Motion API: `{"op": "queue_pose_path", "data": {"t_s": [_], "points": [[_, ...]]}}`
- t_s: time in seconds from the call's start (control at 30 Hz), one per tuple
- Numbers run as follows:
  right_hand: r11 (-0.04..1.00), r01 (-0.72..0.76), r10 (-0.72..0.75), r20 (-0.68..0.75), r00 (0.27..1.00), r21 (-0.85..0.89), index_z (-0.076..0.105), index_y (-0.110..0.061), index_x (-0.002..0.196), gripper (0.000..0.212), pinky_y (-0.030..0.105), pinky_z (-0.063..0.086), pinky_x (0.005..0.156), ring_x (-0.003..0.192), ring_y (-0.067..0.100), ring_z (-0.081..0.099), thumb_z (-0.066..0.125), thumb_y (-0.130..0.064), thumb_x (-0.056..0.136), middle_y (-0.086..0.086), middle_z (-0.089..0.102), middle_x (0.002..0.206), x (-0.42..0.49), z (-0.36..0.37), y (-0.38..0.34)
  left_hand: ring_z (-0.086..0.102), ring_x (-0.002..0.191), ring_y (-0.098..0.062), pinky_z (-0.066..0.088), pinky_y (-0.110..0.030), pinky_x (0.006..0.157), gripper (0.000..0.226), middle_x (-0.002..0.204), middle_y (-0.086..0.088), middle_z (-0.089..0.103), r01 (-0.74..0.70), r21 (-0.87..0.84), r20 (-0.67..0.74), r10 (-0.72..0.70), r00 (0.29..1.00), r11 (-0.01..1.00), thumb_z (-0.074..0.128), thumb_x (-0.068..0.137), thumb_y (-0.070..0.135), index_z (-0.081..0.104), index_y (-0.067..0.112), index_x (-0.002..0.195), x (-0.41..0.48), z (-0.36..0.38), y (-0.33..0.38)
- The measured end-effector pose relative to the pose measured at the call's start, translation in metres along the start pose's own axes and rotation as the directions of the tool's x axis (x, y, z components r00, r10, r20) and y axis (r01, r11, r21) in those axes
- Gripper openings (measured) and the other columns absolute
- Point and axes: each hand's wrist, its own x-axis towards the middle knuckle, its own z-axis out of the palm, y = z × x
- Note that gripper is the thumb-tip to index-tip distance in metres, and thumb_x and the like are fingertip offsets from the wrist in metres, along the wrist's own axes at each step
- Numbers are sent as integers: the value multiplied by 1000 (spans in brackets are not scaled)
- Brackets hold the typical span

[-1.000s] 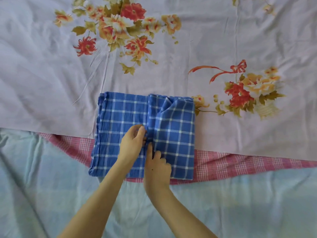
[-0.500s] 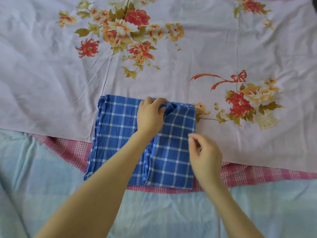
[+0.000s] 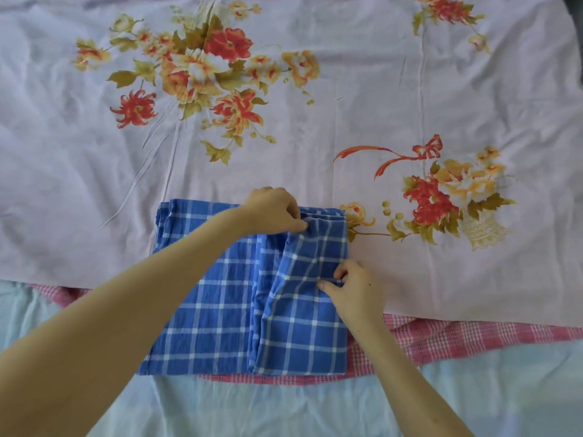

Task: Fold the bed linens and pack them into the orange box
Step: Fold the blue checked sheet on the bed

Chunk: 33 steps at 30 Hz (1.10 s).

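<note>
I see the blue cloth (image 3: pixel 220 310) folded flat, its right flap laid over the middle, lying across the near edges of the floral sheet (image 3: pixel 347 105) and pink sheet (image 3: pixel 457 339).

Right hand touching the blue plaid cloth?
Touching. Head view: the right hand pinches the folded flap's right edge on the blue plaid cloth, with no gap visible.

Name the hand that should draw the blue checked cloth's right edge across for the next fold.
Right. The right hand pinches the blue checked cloth at its right edge. The left hand grips bunched fabric at the far edge, so it likely suits anchoring.
</note>
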Motion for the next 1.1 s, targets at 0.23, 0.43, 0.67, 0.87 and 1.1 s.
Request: {"op": "queue_pose_path", "data": {"t_s": [0.23, 0.43, 0.67, 0.87, 1.1], "points": [[1000, -17, 17, 3, 1000, 11, 52, -19, 80, 29, 24, 37, 54, 69, 13, 52, 75, -37, 76, -5, 53, 81, 2, 2, 1, 47, 84, -14, 36, -26, 80, 9, 90, 2, 53, 149, -591, 138, -82, 987, 793, 58, 90, 14, 60, 13, 82, -12, -11, -18], [982, -42, 64, -118, 991, 183, 50, -17, 117, 51, 24, 44, 70, 91, 14, 56, 75, -37, 77, -5, 53, 106, -16, 8, 4, 53, 92, -32, 29, -31, 80, 26, 102, -12, 59, 124, 58, -755, -38, 654, 991, 49, 76, -9, 62, 5, 93, -28, 42, 3], [703, -309, 139, 302, 943, 641, 47, -27, 124, 59, 30, 55, 78, 90, 5, 66, 78, -17, 75, -12, 65, 109, -30, -8, 4, 27, 140, -23, 16, -43, 114, 49, 149, -8, 37, 13, 322, -455, 143, 879, 947, 22, 101, 32, 35, 8, 142, -61, 144, -23], [586, -183, -107, 299, 948, 789, 45, -38, 121, 64, 25, 57, 67, 85, 6, 69, 69, 1, 77, -11, 69, 99, -68, -30, -66, 34, 135, -9, 32, -28, 110, 35, 140, 9, 44, -81, -378, -538, -148, 830, 922, 38, 101, 20, 53, 15, 133, -90, 129, -41], [851, 107, -332, 369, 868, 513, 12, -35, 148, 83, 36, 52, 88, 95, 10, 61, 63, -28, 82, -7, 59, 112, -103, 40, -168, 65, 89, -28, 49, -40, 79, 42, 88, -8, 73, -74, -968, 114, -678, 726, -242, 38, 96, 43, 66, 11, 99, -200, 113, -100]]}}
